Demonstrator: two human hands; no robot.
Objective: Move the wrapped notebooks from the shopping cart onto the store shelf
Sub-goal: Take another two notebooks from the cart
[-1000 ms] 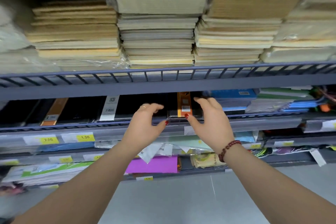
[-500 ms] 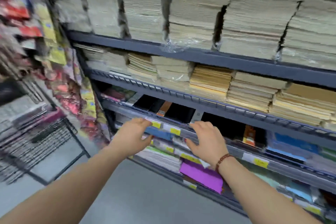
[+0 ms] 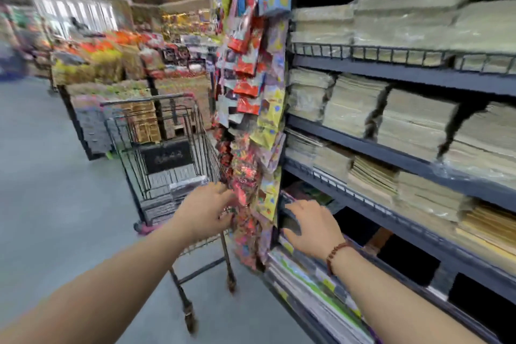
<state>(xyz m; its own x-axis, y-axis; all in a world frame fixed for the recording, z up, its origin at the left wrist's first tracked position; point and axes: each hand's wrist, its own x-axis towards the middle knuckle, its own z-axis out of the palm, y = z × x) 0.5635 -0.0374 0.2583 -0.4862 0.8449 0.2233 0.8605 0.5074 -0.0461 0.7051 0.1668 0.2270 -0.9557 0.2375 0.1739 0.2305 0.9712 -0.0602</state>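
Both hands, left point(image 3: 208, 211) and right point(image 3: 312, 225), hang spread and empty, so we should reach into the cart point(image 3: 167, 153) and grip one notebook pack point(image 3: 185, 187) squarely.

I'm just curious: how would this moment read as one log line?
left hand: empty, open, near shopping cart | right hand: empty, open, by store shelf | wrapped notebooks: in cart

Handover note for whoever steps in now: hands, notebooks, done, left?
Left hand: open, empty, reaching toward the cart.
Right hand: open, empty, at the end of the shelf.
Notebooks: wrapped stacks lie in the cart's basket, left of the shelf.
Done: cannot tell from this blurred view how many are already shelved.
Left: grab the next stack from the cart, place it on the shelf.
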